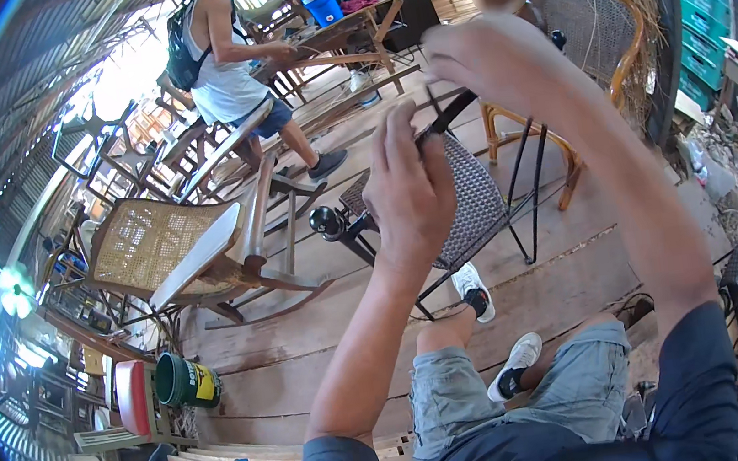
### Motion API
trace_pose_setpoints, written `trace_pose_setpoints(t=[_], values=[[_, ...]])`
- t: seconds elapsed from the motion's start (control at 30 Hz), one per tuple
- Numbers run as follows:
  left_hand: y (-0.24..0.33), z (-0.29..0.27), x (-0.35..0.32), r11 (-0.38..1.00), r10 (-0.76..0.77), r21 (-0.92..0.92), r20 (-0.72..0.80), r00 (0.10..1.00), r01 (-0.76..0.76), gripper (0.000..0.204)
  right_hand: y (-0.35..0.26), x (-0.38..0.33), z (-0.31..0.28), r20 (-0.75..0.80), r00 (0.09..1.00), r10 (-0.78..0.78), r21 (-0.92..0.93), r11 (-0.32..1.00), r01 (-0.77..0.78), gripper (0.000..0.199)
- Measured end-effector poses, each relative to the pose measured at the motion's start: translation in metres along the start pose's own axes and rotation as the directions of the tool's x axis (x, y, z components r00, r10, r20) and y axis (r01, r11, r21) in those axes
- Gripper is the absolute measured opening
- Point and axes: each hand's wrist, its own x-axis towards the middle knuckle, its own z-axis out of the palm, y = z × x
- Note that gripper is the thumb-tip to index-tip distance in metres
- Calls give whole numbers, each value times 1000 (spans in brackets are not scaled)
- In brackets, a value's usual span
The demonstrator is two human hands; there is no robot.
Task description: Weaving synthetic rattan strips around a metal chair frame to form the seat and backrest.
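Observation:
In front of me stands a small chair with a grey woven seat (473,197), thin black legs and round black knobs. A dark rail (452,115) runs between the knobs, partly hidden by my hands. My left hand (410,190) is at this rail, its fingers curled and closed about it, with the dark piece showing between fingers and thumb. My right hand (480,49) is raised beyond the rail, above the far side of the chair. It is blurred by motion, and I cannot make out anything held in its fingers.
At the left stands a wooden rocking chair (154,243) with a cane back. A rattan armchair (588,24) is behind my right hand. A person (224,59) stands near a workbench with a blue bucket (322,6). A green bucket (187,382) lies at lower left; green crates (701,19) are stacked right.

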Motion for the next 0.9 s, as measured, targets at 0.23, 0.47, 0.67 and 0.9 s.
trace_pose_setpoints(t=[0.23,0.47,0.67,0.9], values=[[1,-7,19,945,-305,65,524,795,319,25,-17,-36,44,-645,757,-108,-41,993,107,29],[-6,-14,37,621,-281,-246,817,504,744,37,-39,-131,60,-77,968,238,391,900,-191,16],[5,-5,6,984,-161,-56,120,980,168,27,6,15,4,102,984,145,2,989,-146,24],[17,6,15,959,-212,262,424,880,105,33,-5,5,21,-11,965,261,-75,962,-261,31]])
